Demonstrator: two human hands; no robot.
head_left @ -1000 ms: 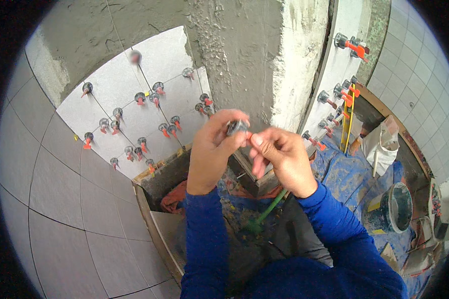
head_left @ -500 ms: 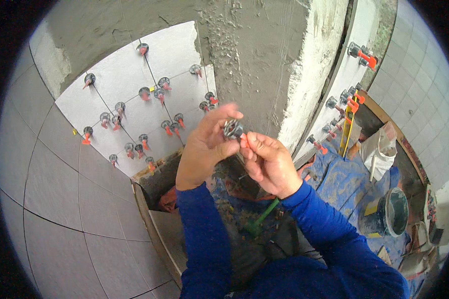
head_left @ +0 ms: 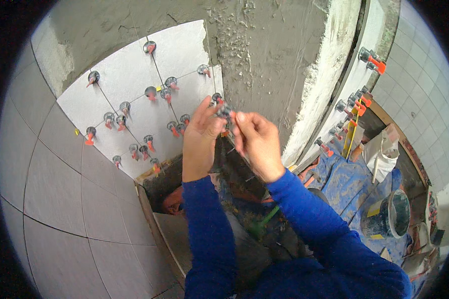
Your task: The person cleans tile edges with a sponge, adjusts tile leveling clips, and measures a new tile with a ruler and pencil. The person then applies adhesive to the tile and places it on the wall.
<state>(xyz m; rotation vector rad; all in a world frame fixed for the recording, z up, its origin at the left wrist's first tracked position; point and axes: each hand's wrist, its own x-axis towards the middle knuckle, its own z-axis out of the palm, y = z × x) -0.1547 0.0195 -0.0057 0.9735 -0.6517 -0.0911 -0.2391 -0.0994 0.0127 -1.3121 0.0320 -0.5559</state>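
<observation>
Centrally, right hand [head_left: 258, 143] pinching a blurred tile clip [head_left: 226, 112], left hand [head_left: 200, 139] cupped close, its hold unclear.

Blue-sleeved left forearm [head_left: 208, 217] and right forearm [head_left: 304, 207] ran up and inward. Left hand [head_left: 200, 139] was upright, fingers loosely curled; right hand [head_left: 261, 142] angled left, thumb pinched toward forefinger, fingertips near the left's.

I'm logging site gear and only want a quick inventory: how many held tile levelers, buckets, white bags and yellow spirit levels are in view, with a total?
Held tile leveler: 1
Bucket: 1
White bag: 1
Yellow spirit level: 1
Total: 4
</observation>
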